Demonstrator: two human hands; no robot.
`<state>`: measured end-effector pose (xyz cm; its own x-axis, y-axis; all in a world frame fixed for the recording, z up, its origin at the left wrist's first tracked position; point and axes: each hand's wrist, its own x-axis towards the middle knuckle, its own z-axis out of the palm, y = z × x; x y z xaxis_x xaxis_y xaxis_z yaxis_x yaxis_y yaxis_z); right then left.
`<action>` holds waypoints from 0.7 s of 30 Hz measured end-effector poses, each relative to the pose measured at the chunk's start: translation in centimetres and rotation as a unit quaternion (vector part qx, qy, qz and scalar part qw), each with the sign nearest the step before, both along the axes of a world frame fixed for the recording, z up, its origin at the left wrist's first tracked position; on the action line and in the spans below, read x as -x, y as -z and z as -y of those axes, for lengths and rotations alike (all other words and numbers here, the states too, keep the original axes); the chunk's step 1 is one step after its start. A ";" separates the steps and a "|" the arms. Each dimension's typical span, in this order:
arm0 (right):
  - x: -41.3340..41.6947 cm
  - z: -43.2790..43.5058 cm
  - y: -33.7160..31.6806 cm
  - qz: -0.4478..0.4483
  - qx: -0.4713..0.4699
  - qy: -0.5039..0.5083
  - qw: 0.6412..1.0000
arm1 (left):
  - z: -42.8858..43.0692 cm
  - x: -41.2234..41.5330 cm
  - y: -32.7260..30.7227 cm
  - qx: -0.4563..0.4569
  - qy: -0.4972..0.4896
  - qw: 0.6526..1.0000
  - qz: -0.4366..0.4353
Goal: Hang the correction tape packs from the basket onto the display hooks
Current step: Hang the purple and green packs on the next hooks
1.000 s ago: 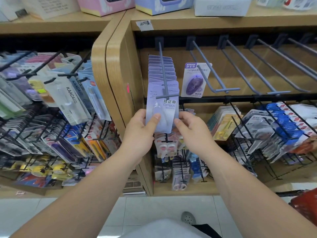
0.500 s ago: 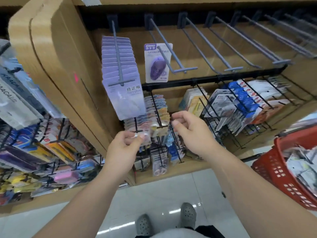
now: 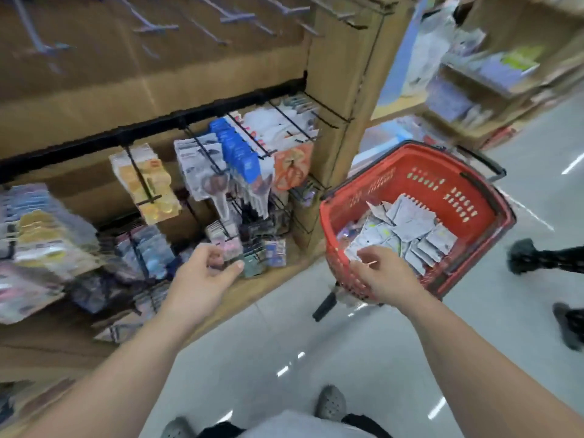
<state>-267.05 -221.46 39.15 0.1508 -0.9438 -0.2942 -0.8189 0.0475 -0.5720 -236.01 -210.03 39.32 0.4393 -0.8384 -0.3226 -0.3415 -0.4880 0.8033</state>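
The correction tape packs [image 3: 407,229] are all in a loose heap inside the red basket [image 3: 442,181] over at 3 o'clock, just beside the end of the wooden shelf unit [image 3: 331,90]. The right grip [image 3: 384,275] hovers over the basket's near rim at 4 o'clock, fingers loosely curled with nothing in them as far as the blur lets me see. The left grip [image 3: 205,273] at 8 o'clock is relaxed and empty too, and the bare grey display hooks [image 3: 151,26] stick out way up at 11 o'clock.
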 end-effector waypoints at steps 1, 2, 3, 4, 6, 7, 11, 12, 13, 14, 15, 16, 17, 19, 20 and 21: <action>3.0 1.1 0.6 -0.006 -0.007 0.007 1.000 | 1.6 2.7 0.5 -0.006 0.013 1.000 0.004; 5.8 2.1 1.2 -0.015 -0.015 0.010 1.000 | 3.3 5.3 1.0 -0.008 0.026 1.000 0.010; 8.4 3.0 1.7 -0.026 -0.027 0.012 0.999 | 5.0 7.6 1.4 -0.005 0.040 0.999 0.018; 10.6 3.9 2.1 -0.038 -0.036 0.017 0.998 | 6.5 9.9 1.7 -0.001 0.054 0.998 0.026; 14.3 5.4 2.8 -0.053 -0.046 0.029 0.997 | 9.2 13.5 2.3 -0.010 0.081 0.996 0.036; 15.8 6.2 3.1 -0.058 -0.047 0.028 0.997 | 10.5 15.0 2.6 -0.022 0.094 0.995 0.039; 20.0 9.6 5.4 -0.093 -0.028 0.001 0.995 | 15.5 18.4 5.5 -0.041 0.128 0.990 0.052; 20.8 10.5 6.2 -0.101 -0.025 0.002 0.995 | 16.9 18.9 6.4 -0.043 0.136 0.988 0.065; 21.6 11.4 7.0 -0.112 -0.023 0.006 0.993 | 18.2 19.2 7.1 -0.050 0.144 0.985 0.082; 22.1 12.1 7.4 -0.126 -0.017 0.010 0.992 | 19.4 19.5 7.8 -0.052 0.149 0.982 0.101; 22.5 12.7 7.6 -0.138 -0.011 0.012 0.990 | 20.6 19.5 8.4 -0.049 0.147 0.981 0.121; 22.8 13.2 7.5 -0.151 -0.007 0.011 0.988 | 21.7 19.4 8.9 -0.044 0.139 0.980 0.136; 23.0 13.8 7.3 -0.165 -0.002 0.010 0.986 | 22.6 19.4 9.2 -0.043 0.128 0.980 0.145; 23.7 15.1 7.2 -0.194 0.014 0.005 0.981 | 23.8 19.4 9.9 -0.056 0.122 0.980 0.146; 24.1 15.8 7.2 -0.206 0.016 0.004 0.978 | 24.1 19.6 10.1 -0.063 0.131 0.978 0.148; 24.5 16.5 7.2 -0.215 0.015 0.008 0.976 | 24.1 19.8 10.4 -0.075 0.139 0.976 0.151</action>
<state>-291.60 -237.96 31.98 0.0049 -0.9543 -0.2988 -0.9831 0.0501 -0.1762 -255.77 -234.16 28.97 0.2956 -0.8922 -0.3415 -0.6873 -0.4469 0.5727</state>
